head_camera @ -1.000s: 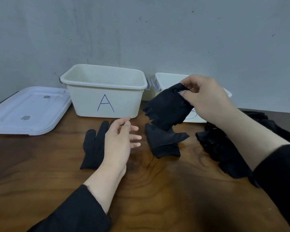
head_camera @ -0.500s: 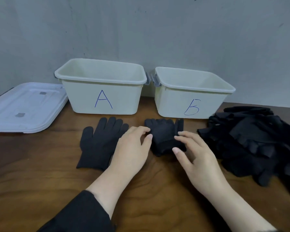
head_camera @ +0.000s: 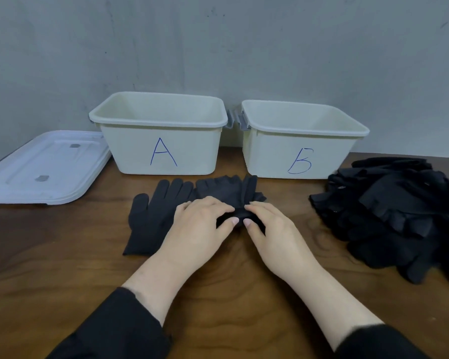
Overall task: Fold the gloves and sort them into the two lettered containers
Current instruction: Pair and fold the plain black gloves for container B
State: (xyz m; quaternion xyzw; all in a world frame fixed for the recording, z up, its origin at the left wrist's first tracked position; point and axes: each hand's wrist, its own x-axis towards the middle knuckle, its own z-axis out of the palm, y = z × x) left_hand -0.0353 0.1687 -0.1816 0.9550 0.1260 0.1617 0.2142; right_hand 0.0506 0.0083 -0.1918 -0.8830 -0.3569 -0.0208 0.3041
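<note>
head view: we see both hands on the middle glove (head_camera: 228, 191), which lies bunched on the wooden table (head_camera: 62, 255) just in front of the gap between the two tubs. left hand (head_camera: 200, 226) has fingers curled over the glove's near edge, thumb tip pressing the fabric, so we read it as pinching the glove. right hand (head_camera: 272, 231) mirrors it from the other side, fingertips and thumb gripping the same cuff end. the two thumbs are nearly touching over the black fabric.

flat glove (head_camera: 153, 213) lies spread out just left of the held one, fingers pointing at the tubs, its right edge partly under the left hand. whether the two gloves overlap we can't tell.

container a (head_camera: 163, 151) sits at the back, left of centre, blue letter on the front wall. container b (head_camera: 301, 154) is just beside it on the right, grey clips between their rims. we can't see anything in either from this angle.

glove pile (head_camera: 394, 211), black, is heaped at the right, in front of and beside b. white lid (head_camera: 44, 167) lies flat at far left, beside a. dark sleeves (head_camera: 119, 330) cover both forearms at the bottom edge.
</note>
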